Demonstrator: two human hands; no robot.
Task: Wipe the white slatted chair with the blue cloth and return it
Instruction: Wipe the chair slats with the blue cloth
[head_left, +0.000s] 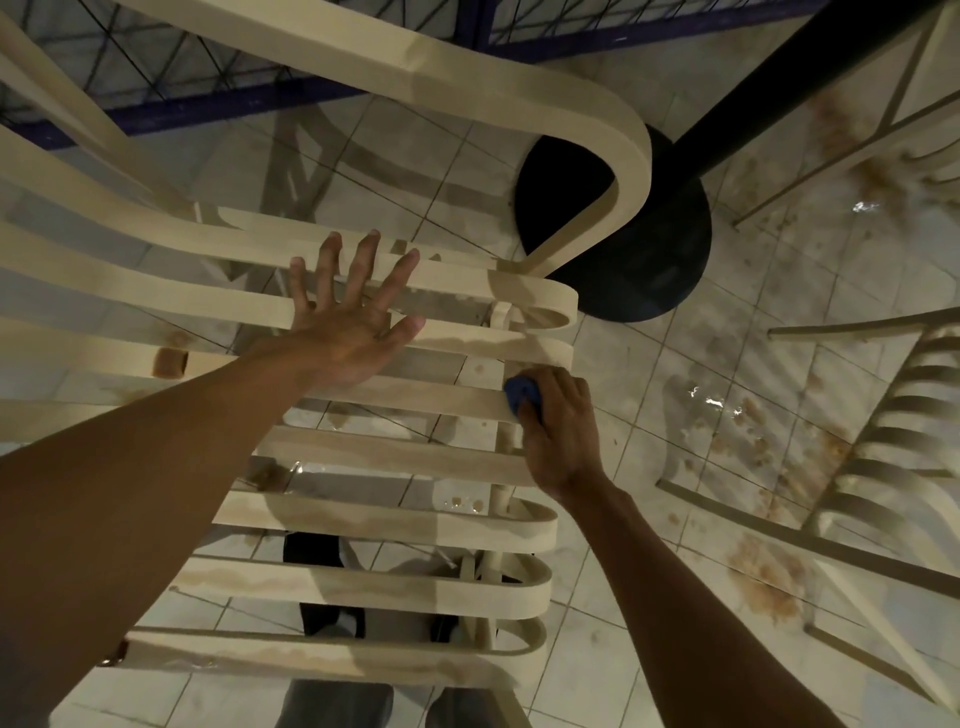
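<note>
Top L: blue-framed wire mesh (208, 98), beyond the chair. Below it, far L on one slat: brown patch (169, 362), rusty-looking.

Filling L and centre: white slatted chair (374, 452), seen from above. Curved slats L to R, looped ends on the R side, armrest (519, 85) arching over at top. Faint brownish tide marks along several lower slats. Through the gaps: tiled floor (727, 374), dark shoes (311, 551), grey trouser legs (332, 701) at btm.

Centre-L: L hand (353, 332), palm down, flat on the upper seat slats. Fingers straight and spread wide, gripping nothing. Forearm in from lower L.

Just R of that: blue cloth (519, 392), bunched small, pressed onto a slat near the chair's R edge, beside the thin upright strut. Mostly hidden under R hand (558, 431), fingers curled round it, only a small blue corner showing at the knuckle end. Hands near each other, not touching.

Further R and up: black round base (649, 260) on the floor, partly behind the armrest, w/ black pole (779, 88) slanting off to top R.

R side: pale tiles w/ brown stains and a few wet glints. Far R: second slatted chair (883, 441), same type, apart from the first, partly cut off by the frame edge.
</note>
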